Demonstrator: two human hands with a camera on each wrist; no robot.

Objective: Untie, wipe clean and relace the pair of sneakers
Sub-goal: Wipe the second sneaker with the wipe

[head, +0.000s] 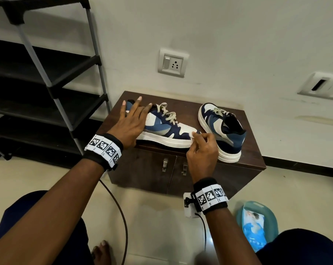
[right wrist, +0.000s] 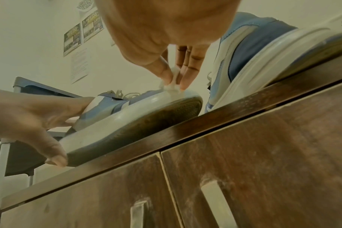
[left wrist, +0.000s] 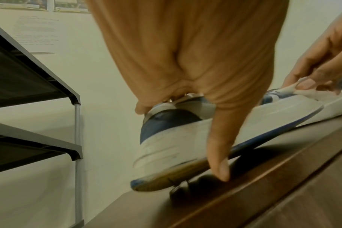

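Now your left hand [head: 130, 124] holds near sneaker [head: 161, 129] on cabinet [head: 253, 155], fingers spread over heel. Right hand [head: 202, 150] pinches small wipe [head: 191, 134] at toe. Shoe light, stiff sole; wipe soft. Keep holding heel.

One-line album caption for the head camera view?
Left hand steadies a sneaker while right hand wipes its toe with a wipe.

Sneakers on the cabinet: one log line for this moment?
step: wiping | left hand: steadies near sneaker heel | right hand: pinches white wipe on toe | other sneaker: untouched on cabinet | laces: in
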